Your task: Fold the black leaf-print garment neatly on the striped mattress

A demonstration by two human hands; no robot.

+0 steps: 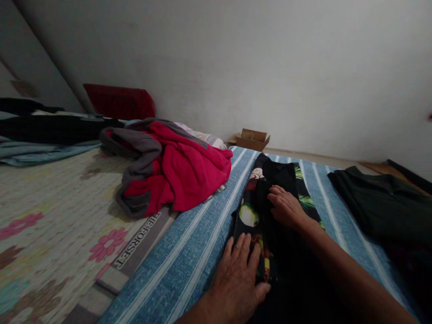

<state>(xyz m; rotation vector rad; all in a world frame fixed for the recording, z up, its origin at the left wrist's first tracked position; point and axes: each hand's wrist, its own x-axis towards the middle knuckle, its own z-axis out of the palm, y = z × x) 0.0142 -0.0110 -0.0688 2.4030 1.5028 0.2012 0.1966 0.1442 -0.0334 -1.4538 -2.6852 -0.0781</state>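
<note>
A black garment (263, 220) with a colourful print lies folded in a long strip on a blue striped sheet (189, 252). Green leaf shapes show along its right side, with pale and red patches on its left. My left hand (236, 274) rests on the near left edge of the garment, palm down, fingers spread. Further up, my right hand (285, 204) lies on the black cloth near its middle, fingers slightly bent and pointing left. Both hands touch the garment, and neither lifts it. The near end of the cloth is lost in shadow beneath my arms.
A pink and grey fleece garment (189, 166) lies heaped to the left, on a floral bedcover (67, 211). Dark folded clothing (381, 202) sits at the right. Near the wall are an open cardboard box (251, 139) and a dark red block-shaped object (118, 101). More clothes (57, 129) lie far left.
</note>
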